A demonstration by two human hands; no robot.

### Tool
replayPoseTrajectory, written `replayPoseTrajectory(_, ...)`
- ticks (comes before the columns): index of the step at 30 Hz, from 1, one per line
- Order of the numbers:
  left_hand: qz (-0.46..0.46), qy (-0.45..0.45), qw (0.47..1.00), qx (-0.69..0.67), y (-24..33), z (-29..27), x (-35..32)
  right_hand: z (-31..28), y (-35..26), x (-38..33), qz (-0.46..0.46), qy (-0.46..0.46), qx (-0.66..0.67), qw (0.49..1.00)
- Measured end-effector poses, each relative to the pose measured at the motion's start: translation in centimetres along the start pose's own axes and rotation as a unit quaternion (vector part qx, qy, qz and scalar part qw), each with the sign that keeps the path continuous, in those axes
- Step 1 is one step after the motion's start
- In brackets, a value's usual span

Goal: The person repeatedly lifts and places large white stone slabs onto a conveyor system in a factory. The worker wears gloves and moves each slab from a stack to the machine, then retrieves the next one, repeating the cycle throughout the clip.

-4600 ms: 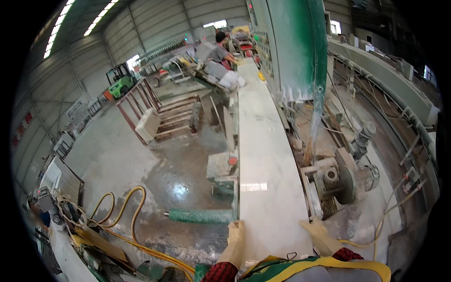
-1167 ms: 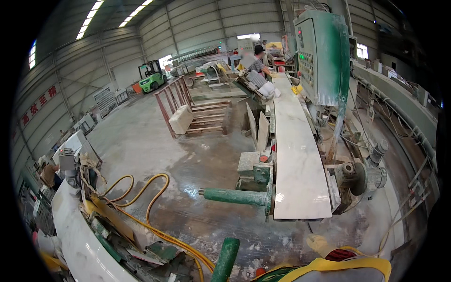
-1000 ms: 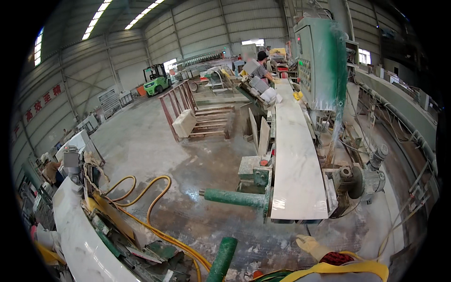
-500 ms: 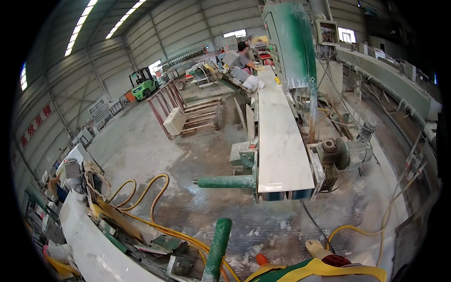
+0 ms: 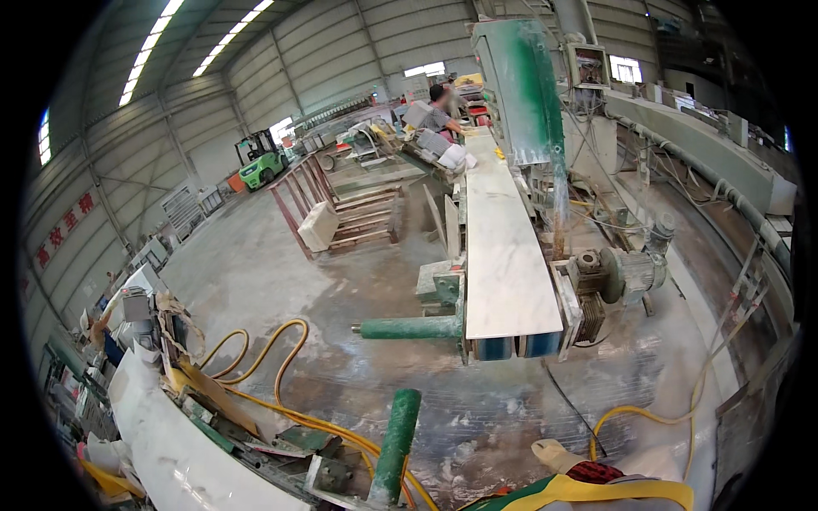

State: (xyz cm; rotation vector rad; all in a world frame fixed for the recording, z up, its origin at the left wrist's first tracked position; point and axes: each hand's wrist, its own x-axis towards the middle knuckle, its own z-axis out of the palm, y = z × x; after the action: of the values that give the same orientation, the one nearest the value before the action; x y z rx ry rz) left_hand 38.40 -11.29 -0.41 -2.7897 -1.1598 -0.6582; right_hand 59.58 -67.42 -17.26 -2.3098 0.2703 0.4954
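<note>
My right hand (image 5: 557, 456), in a cream glove, is low at the right of the head view, its arm coming in from the right. A dark red patterned cuff (image 5: 594, 472) is at the wrist. Nothing shows in the glove, but its finger shape is too small to make out. The hand is apart from the long white stone slab (image 5: 509, 281), which lies flat on a roller conveyor ahead. Blue rollers (image 5: 540, 344) show under the slab's near end. A yellow-edged green apron (image 5: 588, 490) covers my front. My left hand is out of view.
A green post (image 5: 396, 447) and yellow hoses (image 5: 285, 358) stand nearer left, beside another white slab (image 5: 183, 451). A green bar (image 5: 409, 328) juts from the conveyor. A motor (image 5: 635, 274) flanks its right. A co-worker (image 5: 439, 115) is at the far end. A green forklift (image 5: 261, 162) is parked beyond.
The view has shifted slightly. My right hand sits a little farther left in the picture. More of the blue rollers shows below the slab's near end. An orange-red patch low in the middle is mostly covered now.
</note>
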Motion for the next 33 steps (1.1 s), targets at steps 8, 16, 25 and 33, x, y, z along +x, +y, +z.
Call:
replayPoseTrajectory(8, -0.025, -0.053, 0.998, 0.000, -0.3, 0.1, -0.1, 3.1, -0.4, -1.5, 0.071, -0.042, -0.068, 0.994)
replayPoseTrajectory(16, 0.015, -0.116, 0.964, -0.240, -10.0, -2.1, -1.9, 11.5, -10.0, -6.7, -0.123, -0.092, -0.136, 0.979)
replayPoseTrajectory(25, -0.112, -0.109, 0.988, 0.007, -35.3, -6.9, -9.1, 15.5, -26.3, -20.9, -0.354, 0.015, -0.015, 0.935)
replayPoseTrajectory(33, -0.097, 0.073, 0.992, 0.025, -37.2, -6.9, -13.8, 19.5, -37.2, -24.5, -0.649, -0.015, -0.044, 0.759)
